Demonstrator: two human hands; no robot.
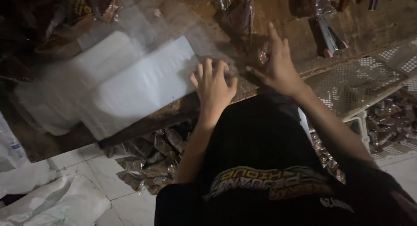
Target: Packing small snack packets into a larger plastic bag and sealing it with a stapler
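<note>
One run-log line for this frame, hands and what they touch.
left hand: flat on clear plastic bags | right hand: spread beside small brown packet | surface: wooden table | grasp: none

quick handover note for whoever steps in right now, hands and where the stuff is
Left hand: empty, fingers spread, pressing on the edge of the clear plastic bags stacked over white sheets.
Right hand: open, fingertips on a small clear packet of brown contents beside the stack.
On the worn wooden table: a few more filled brown packets along the far side.
Done: many filled packets lie on the floor under the table and in the white plastic mesh basket to the right.
Left: the packet under the right hand is not bagged.
</note>
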